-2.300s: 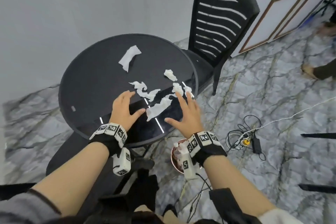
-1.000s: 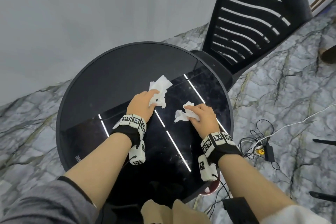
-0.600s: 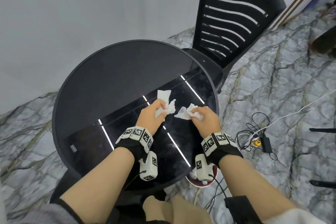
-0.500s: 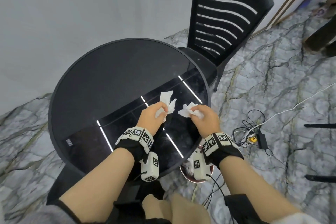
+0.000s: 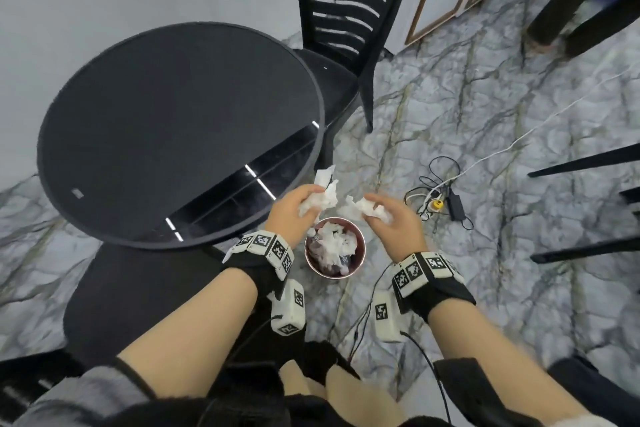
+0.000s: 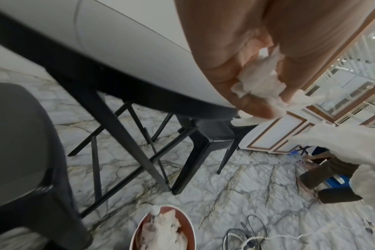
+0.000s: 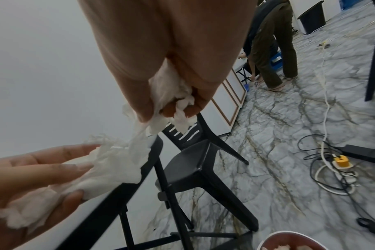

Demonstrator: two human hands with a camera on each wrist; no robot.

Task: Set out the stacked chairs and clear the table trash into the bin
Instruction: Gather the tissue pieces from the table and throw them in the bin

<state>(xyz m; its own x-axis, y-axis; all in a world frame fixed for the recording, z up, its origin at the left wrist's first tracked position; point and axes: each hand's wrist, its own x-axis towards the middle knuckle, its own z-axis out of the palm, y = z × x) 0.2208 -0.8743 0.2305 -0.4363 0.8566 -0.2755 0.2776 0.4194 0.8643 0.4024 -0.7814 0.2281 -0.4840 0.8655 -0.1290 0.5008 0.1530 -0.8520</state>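
My left hand [image 5: 294, 206] grips a wad of crumpled white tissue [image 5: 320, 196] [image 6: 261, 82] just off the round black table's [image 5: 69, 107] near right edge. My right hand [image 5: 388, 218] grips another tissue wad [image 5: 369, 208] [image 7: 171, 96] beside it. Both hands hover above a small round red-brown bin [image 5: 360, 260] on the floor, which holds white tissue [image 5: 334, 244]. The tabletop shows no trash. A black slatted chair [image 5: 346, 10] stands at the table's far right; a second black chair seat [image 5: 138, 295] sits under the near edge.
Cables, a power strip with a yellow plug [image 5: 438, 203] and a black adapter [image 5: 453, 201] lie on the marble floor right of the bin. Dark furniture legs [image 5: 581, 163] reach in from the right. A person's legs [image 7: 272, 50] stand beyond the far chair.
Both hands gathered the tissues from the tabletop, then carried them off the table's near right edge to above the bin. The view has tilted down toward the floor.
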